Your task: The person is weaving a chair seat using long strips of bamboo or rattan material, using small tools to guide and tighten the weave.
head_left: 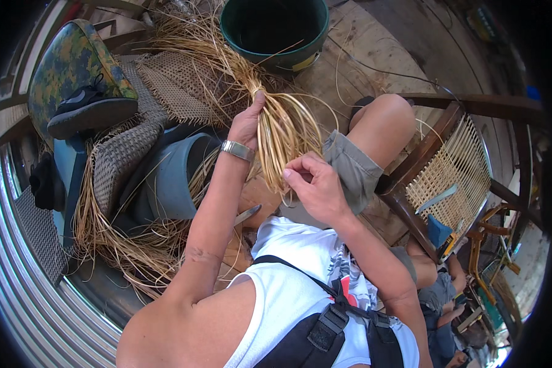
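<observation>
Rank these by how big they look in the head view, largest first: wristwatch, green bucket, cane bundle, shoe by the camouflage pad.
1. Cane bundle
2. Green bucket, cut off by the top edge
3. Shoe
4. Wristwatch

It looks like a cane-weaving workshop — a part-woven chair (444, 175), a woven sheet (181, 86), a strand bundle (282, 132) and loose strands (122, 245) show it.

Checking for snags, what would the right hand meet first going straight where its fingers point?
The right hand would probably first meet the golden-tan bundle of thin, looped strands; whether they already touch is unclear.
</observation>
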`<state>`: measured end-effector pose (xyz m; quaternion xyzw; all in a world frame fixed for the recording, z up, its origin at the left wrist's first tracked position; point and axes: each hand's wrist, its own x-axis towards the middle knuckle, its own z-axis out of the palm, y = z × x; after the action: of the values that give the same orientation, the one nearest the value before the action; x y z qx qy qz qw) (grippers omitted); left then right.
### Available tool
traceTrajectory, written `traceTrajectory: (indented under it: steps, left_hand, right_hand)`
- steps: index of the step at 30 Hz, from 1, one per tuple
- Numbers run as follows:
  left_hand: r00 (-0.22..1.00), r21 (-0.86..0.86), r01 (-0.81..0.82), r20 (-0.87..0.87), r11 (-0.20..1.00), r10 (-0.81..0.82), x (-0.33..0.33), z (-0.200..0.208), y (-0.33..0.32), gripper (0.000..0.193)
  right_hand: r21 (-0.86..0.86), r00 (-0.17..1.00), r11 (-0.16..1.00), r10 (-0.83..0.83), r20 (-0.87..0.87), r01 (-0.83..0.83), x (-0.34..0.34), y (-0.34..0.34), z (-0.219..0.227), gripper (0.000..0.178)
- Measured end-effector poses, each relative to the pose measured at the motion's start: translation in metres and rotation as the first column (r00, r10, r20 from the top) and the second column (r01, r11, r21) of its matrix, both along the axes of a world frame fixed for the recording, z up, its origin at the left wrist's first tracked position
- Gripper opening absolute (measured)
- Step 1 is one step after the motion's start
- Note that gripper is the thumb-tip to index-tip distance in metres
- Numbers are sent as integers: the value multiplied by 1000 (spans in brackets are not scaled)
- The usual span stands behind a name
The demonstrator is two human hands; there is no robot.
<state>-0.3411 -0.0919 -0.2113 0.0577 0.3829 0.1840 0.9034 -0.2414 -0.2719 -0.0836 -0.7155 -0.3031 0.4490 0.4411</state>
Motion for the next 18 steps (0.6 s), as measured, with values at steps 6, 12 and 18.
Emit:
traceTrajectory:
  steps: [6, 12, 18]
  left_hand:
    - [987, 67, 140, -86, 988, -134, -9, -3, 8, 33]
    - [956, 213, 218, -245, 952, -164, -10, 0, 8, 28]
    - [952, 183, 206, -265, 961, -154, -5, 13, 1, 29]
  right_hand:
    - [-184, 974, 983, -19, -225, -23, 7, -4, 6, 16]
    - [-39, 973, 998, 36, -230, -46, 11, -10, 0, 16]
    - [-136, 753, 988, -144, -642, 74, 8, -6, 11, 13]
